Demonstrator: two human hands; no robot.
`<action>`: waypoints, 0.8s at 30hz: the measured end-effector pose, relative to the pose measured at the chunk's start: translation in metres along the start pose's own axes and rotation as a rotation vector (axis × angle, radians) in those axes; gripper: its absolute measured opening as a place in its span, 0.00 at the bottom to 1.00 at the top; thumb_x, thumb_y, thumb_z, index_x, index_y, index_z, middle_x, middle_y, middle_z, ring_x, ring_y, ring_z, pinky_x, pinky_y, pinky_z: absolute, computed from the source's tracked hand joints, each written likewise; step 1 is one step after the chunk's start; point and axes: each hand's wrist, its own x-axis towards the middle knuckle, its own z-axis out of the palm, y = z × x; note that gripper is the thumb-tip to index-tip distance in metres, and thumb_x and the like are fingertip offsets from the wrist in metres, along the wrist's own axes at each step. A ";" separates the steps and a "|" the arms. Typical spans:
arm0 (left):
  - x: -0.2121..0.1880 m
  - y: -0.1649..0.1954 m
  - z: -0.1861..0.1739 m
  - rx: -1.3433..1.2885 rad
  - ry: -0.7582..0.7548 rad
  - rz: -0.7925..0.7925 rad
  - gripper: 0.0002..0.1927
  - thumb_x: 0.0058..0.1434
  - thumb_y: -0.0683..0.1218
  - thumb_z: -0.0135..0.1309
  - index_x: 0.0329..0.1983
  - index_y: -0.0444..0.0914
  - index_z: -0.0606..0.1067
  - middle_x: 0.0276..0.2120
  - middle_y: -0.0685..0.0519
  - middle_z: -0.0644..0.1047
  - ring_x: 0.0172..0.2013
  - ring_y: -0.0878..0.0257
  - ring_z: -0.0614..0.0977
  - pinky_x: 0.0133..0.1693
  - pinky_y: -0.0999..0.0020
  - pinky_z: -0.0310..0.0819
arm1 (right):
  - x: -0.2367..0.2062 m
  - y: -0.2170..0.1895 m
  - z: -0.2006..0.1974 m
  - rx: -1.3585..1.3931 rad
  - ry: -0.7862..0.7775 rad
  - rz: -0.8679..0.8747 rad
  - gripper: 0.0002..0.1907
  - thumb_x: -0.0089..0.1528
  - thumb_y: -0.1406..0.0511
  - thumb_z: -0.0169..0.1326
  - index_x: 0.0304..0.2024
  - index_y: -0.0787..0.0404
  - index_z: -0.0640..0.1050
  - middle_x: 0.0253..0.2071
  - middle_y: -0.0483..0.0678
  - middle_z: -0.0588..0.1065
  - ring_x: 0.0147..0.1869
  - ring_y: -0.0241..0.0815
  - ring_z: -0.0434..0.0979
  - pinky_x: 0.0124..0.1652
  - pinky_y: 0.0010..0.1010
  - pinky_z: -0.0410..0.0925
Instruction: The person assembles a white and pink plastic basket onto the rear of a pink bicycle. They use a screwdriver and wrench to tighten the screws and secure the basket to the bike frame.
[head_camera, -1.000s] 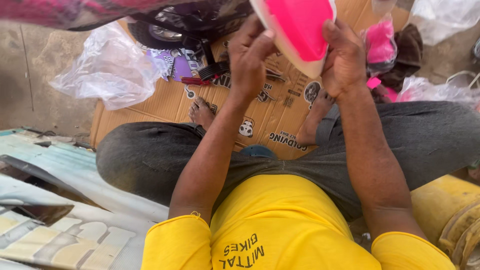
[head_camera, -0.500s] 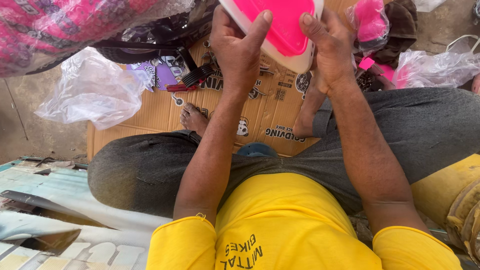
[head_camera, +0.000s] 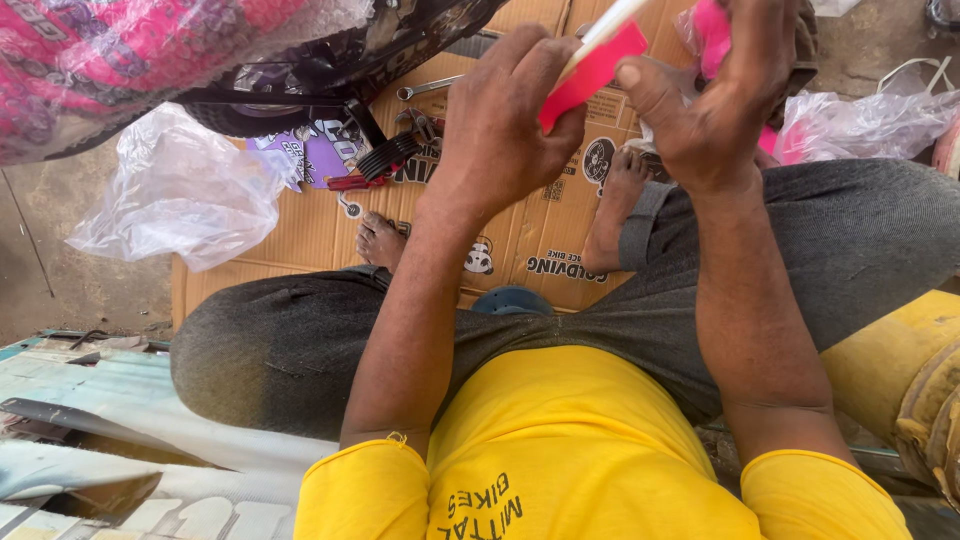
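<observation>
left hand (head_camera: 505, 125): fingers clamped on flat pink-and-white plastic panel (head_camera: 592, 70), raised over brown cardboard sheet (head_camera: 545, 230), upper part cut off by frame top | right hand (head_camera: 715, 105): thumb on panel edge, fingertips out of frame, grip partly hidden | silver spanner (head_camera: 428, 88) half hidden behind wrist

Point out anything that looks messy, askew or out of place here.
Loose tools, a wrench among them, lie scattered on the flattened cardboard, and crumpled clear plastic bags lie beside it. Both hands, left and right, grip the pink plastic part, which looks undamaged.
</observation>
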 end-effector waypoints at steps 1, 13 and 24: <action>-0.002 0.003 0.000 -0.016 0.001 -0.014 0.21 0.61 0.40 0.63 0.56 0.39 0.71 0.43 0.50 0.74 0.39 0.56 0.81 0.40 0.60 0.78 | 0.001 -0.003 0.001 0.080 -0.008 0.064 0.32 0.65 0.57 0.65 0.65 0.64 0.68 0.59 0.54 0.68 0.65 0.47 0.73 0.63 0.40 0.72; -0.017 0.003 0.048 -0.193 0.138 -0.120 0.25 0.67 0.41 0.63 0.64 0.36 0.67 0.50 0.48 0.76 0.46 0.59 0.85 0.47 0.67 0.83 | 0.005 -0.036 0.013 0.232 -0.018 0.365 0.14 0.67 0.67 0.59 0.53 0.66 0.74 0.50 0.51 0.75 0.53 0.41 0.84 0.50 0.33 0.80; -0.021 0.007 0.047 -0.205 0.174 -0.118 0.28 0.65 0.39 0.64 0.65 0.38 0.66 0.50 0.49 0.74 0.46 0.58 0.83 0.46 0.68 0.83 | 0.001 -0.038 0.020 0.145 0.021 0.298 0.08 0.63 0.72 0.62 0.43 0.69 0.78 0.38 0.49 0.78 0.39 0.38 0.83 0.39 0.27 0.78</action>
